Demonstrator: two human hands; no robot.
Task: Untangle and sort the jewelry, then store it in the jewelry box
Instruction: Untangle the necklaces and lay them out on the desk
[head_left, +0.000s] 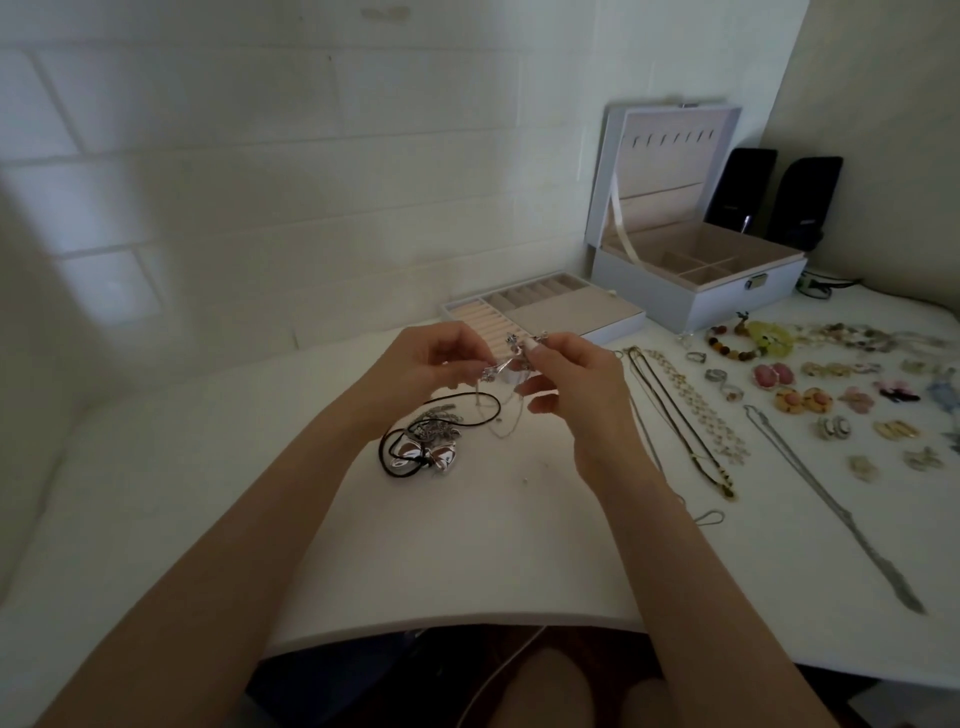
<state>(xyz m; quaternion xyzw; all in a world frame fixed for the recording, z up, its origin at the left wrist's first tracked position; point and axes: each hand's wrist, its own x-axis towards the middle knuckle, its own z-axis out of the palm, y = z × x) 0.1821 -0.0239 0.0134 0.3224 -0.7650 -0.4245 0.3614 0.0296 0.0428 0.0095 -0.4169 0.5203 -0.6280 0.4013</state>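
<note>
**A:** Which step is in hand?

**B:** Untangling, it is judged. A knotted silver piece is held above the counter. It is pinched at its nine o'clock end by the left hand and at its three o'clock end by the right hand. Each grip is closed to a fine thumb-and-fingertip pinch, with the other fingers curled. A thin chain is seen hanging from the piece towards six o'clock, down to the counter.

**A:** And the rest of the jewelry?

**B:** A second tangle of black cord and silver pendant is seen at seven o'clock of the hands. Sorted necklaces are laid out straight at four o'clock. Earrings, rings and bracelets are spread beyond them at three o'clock.

**A:** What is held by the containers?

**B:** Nothing that can be seen. The jewelry box is stood open at one o'clock, and its visible compartments and lid hooks are bare. A separate tray is set at twelve o'clock, just behind the hands, and its ring rolls appear unfilled.

**A:** What is called for next?

**B:** A slow teasing apart of the knot is likely needed, with slack fed in rather than pulled, before the freed piece is laid with its kind. Storing has not yet been started.
</note>
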